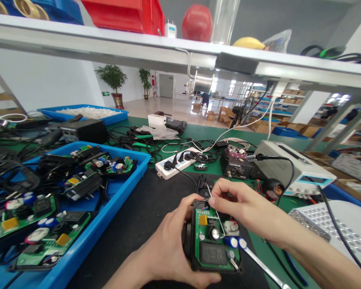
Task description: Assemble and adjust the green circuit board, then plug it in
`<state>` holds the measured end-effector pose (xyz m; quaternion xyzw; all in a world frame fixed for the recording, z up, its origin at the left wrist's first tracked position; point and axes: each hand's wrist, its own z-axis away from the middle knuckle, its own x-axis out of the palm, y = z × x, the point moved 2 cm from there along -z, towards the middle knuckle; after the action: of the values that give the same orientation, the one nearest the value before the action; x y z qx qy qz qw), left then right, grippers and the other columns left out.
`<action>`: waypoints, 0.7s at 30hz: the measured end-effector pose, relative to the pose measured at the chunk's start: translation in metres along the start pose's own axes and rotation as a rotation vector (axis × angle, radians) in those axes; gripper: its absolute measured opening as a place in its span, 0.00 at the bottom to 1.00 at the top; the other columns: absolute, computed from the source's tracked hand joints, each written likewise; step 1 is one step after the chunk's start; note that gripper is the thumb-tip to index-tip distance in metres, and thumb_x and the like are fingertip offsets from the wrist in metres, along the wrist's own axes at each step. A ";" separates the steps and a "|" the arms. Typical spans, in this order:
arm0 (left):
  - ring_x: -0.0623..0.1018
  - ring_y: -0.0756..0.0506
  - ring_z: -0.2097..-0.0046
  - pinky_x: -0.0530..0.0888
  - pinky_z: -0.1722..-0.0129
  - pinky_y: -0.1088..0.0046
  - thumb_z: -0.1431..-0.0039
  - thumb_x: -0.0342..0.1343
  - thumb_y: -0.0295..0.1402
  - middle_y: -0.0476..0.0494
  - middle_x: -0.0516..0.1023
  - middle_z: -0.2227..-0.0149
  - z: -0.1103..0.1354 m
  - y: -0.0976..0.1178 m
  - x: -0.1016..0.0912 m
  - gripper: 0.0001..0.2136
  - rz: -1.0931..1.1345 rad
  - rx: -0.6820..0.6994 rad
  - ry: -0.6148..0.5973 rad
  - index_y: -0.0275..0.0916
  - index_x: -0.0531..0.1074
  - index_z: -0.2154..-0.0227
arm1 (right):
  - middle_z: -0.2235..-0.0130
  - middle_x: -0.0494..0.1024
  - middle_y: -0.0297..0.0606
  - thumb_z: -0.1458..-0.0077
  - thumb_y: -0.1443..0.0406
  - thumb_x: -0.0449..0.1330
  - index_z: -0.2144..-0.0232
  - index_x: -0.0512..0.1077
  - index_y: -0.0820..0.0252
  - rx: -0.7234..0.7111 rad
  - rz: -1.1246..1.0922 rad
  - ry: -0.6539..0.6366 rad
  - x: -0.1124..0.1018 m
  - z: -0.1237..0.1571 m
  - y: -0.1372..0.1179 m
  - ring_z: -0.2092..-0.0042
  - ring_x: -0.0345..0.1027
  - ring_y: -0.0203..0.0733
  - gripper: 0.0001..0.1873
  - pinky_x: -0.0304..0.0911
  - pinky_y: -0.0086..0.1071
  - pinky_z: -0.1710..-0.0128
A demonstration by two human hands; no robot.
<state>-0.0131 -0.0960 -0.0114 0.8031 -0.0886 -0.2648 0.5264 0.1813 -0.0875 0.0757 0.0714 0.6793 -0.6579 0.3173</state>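
Note:
My left hand [168, 245] is wrapped around a black housing with an open face, its thumb and fingers gripping the sides. Inside the housing sits a green circuit board [203, 233] carrying a yellow block, blue capacitors and a black relay-like box. My right hand [233, 198] is closed in a pinch at the housing's top edge, on a thin pale rod [219, 218] with a bent lower end. That rod slants across the board; its exact kind is unclear. Beside the housing's lower right lies a spanner [263, 264]. Black cables leave the top of the housing.
Left, a blue tray [108, 224] holds several similar board units. Ahead are a white power strip [179, 162] and tangled cables. On the right stand a black soldering station [237, 166], a soldering iron [260, 157] in its holder, and a grey bench instrument [291, 168]. A shelf [156, 42] spans overhead.

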 end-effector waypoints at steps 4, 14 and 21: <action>0.80 0.40 0.48 0.75 0.46 0.66 0.67 0.80 0.38 0.52 0.79 0.48 0.003 -0.003 0.000 0.54 -0.035 -0.023 0.004 0.52 0.55 0.35 | 0.67 0.72 0.32 0.36 0.52 0.57 0.68 0.73 0.56 -0.034 0.170 0.092 -0.003 0.005 0.000 0.67 0.62 0.39 0.16 0.57 0.35 0.68; 0.81 0.41 0.49 0.74 0.47 0.68 0.68 0.80 0.35 0.53 0.80 0.49 -0.002 0.004 0.001 0.53 0.007 -0.026 0.003 0.50 0.57 0.37 | 0.71 0.75 0.28 0.30 0.51 0.57 0.61 0.75 0.49 -0.093 0.230 0.245 0.007 0.025 0.004 0.70 0.66 0.39 0.13 0.57 0.35 0.71; 0.81 0.44 0.54 0.75 0.53 0.71 0.68 0.80 0.34 0.57 0.80 0.53 -0.002 0.002 0.000 0.53 0.015 0.002 -0.004 0.52 0.57 0.38 | 0.69 0.77 0.30 0.31 0.52 0.60 0.55 0.74 0.52 -0.091 0.026 0.244 0.011 0.021 0.009 0.67 0.68 0.40 0.12 0.62 0.33 0.70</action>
<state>-0.0115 -0.0954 -0.0094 0.8023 -0.0960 -0.2626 0.5274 0.1848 -0.1095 0.0636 0.1454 0.7410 -0.6086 0.2438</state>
